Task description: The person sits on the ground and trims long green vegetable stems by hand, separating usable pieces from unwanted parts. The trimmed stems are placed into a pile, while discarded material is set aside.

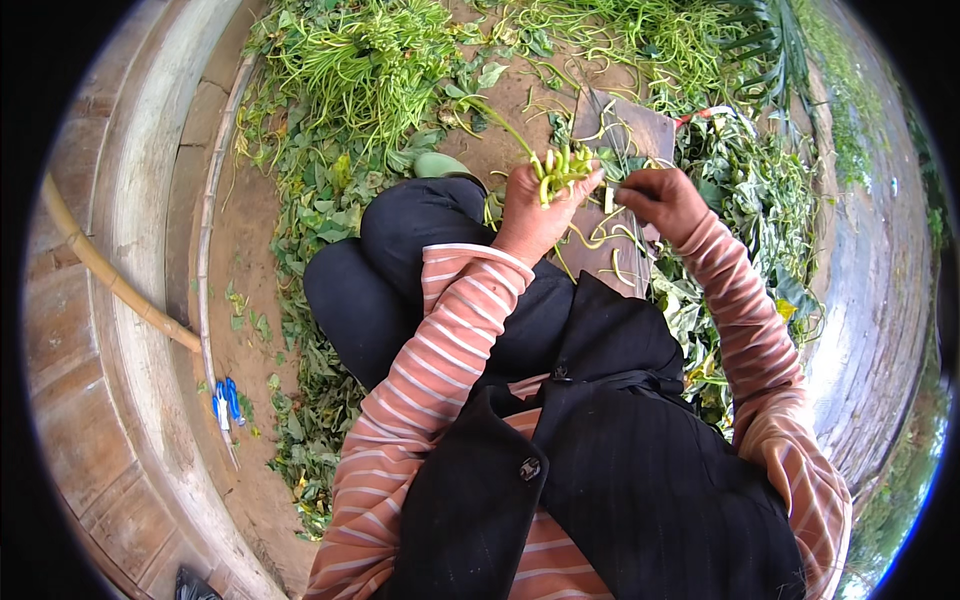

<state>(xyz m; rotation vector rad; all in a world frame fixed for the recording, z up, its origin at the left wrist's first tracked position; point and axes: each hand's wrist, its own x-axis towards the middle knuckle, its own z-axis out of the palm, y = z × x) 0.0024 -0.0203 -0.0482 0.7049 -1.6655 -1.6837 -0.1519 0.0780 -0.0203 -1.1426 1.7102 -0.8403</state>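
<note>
My left hand (534, 206) is closed around a bundle of pale green leaf stems (564, 171), whose blunt ends point up towards me. A longer stem sticks out past the bundle, away from me. My right hand (666, 201) is just to the right, with its fingers curled and the fingertips turned towards the bundle. Whether a thin strand lies in those fingers is not plain. Beneath both hands is a flat brownish board (600, 259), with loose stem pieces and thin dark strands on it.
A big heap of green stems (367, 75) lies ahead on the left. Stripped leaves (322, 195) cover the ground at the left, with another leaf pile (750, 187) at the right. A bamboo pole (214, 202) and a blue-and-white object (227, 405) lie on the soil by a concrete kerb (150, 300).
</note>
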